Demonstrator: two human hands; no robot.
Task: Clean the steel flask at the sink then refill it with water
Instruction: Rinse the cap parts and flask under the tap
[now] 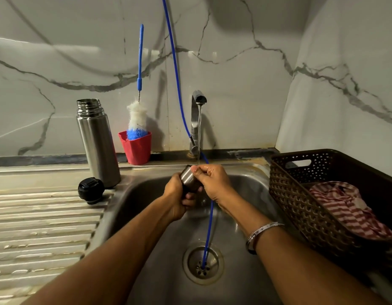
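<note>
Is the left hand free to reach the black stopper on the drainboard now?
Probably not yet: the left hand grips the steel cup under the tap. The way to the stopper looks open, so it must first let go.

Open steel flask (98, 142) upright beside sink (245, 172)

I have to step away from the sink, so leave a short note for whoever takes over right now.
Left hand grips the steel cup under the running tap; right hand holds its rim.
The flask stands open on the drainboard, left of the sink; its black stopper lies beside it. The brush sits in the red holder.
Done: flask opened, cup under water.
Left: finish the cup, clean the flask, refill, close.
</note>
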